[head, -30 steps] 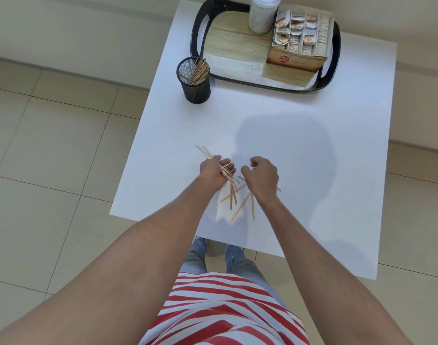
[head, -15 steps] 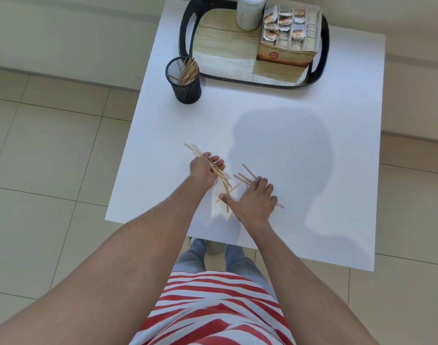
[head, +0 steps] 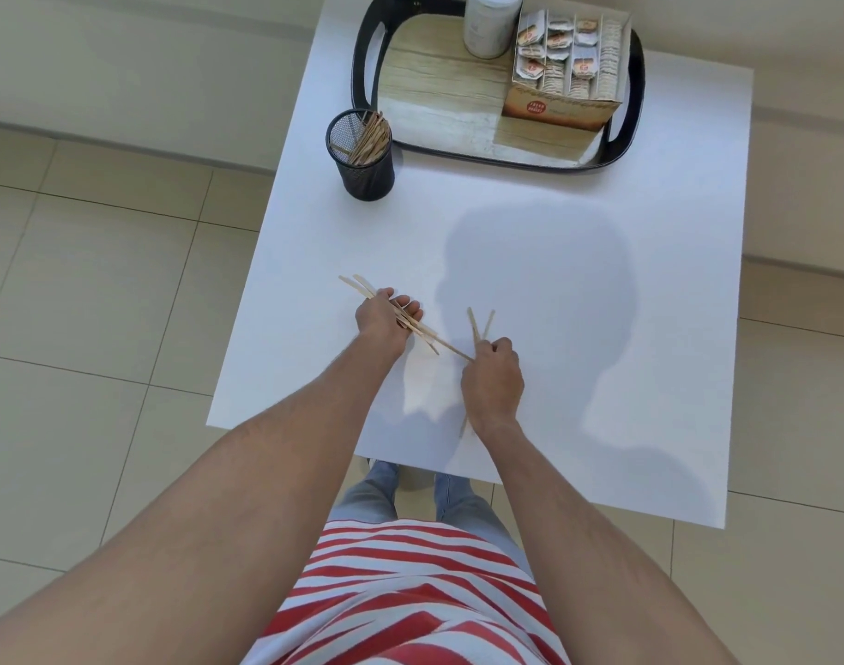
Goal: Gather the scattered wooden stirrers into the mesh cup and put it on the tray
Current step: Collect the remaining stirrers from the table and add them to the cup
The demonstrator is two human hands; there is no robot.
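Note:
My left hand [head: 386,319] grips a bundle of wooden stirrers [head: 357,285] that sticks out past both sides of the fist. My right hand [head: 493,376] is closed on a few more stirrers [head: 477,324], their ends fanning upward, with another end showing below the wrist. Both hands hover over the near part of the white table [head: 554,290]. The black mesh cup [head: 362,156] stands at the far left of the table with several stirrers in it, just left of the black tray [head: 362,64] with a wood-look base.
On the tray stand a white cylindrical container [head: 487,26] and a cardboard box of sachets [head: 564,74]. The table's left edge runs close to the cup. Tiled floor surrounds the table.
My right hand went from flat on the loose stirrers to closed around them and lifted. The table near the hands no longer shows scattered stirrers.

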